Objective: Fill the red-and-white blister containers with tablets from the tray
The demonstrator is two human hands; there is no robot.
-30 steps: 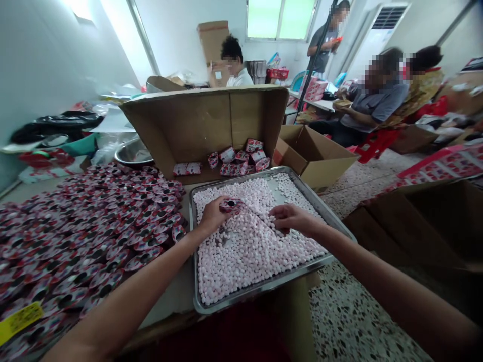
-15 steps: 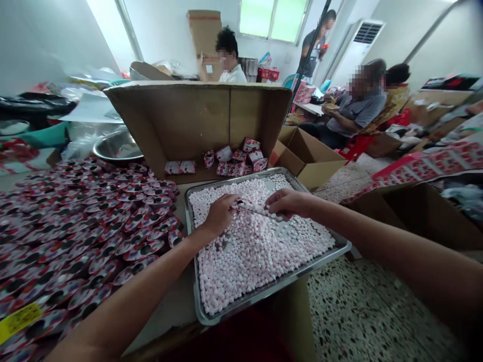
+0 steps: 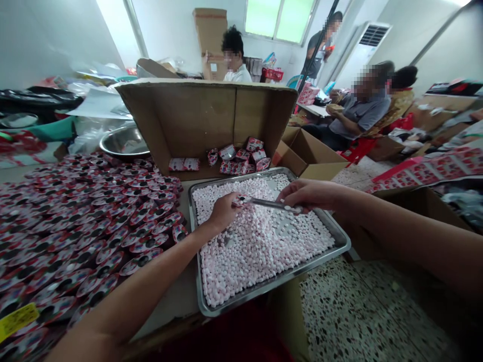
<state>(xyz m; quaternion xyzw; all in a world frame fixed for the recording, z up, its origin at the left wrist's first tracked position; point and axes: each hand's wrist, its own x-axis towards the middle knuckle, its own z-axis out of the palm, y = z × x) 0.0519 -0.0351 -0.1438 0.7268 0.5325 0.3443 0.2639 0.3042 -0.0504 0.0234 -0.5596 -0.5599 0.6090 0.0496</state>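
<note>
A metal tray (image 3: 273,290) holds a heap of small pale pink pieces (image 3: 249,251). Over its middle, my left hand (image 3: 223,211) is closed on a small printed packet (image 3: 241,201) with a dark opening. My right hand (image 3: 305,193) grips a narrow metal scoop (image 3: 266,202), whose far end meets the packet. A few pale pieces lie on the scoop near my right fingers. Rows of similar printed packets (image 3: 98,226) stand to the left of the tray, many with dark openings facing up.
Behind the tray a cardboard box (image 3: 204,113) on its side holds several packets. A steel bowl (image 3: 124,142) stands at the back left. An open carton (image 3: 320,170) is behind the tray's right corner. Several people sit or stand farther back.
My right hand has lifted slightly and moved right, and the scoop, earlier covered with pale pieces, now shows mostly bare metal. The whole view has shifted a little.
</note>
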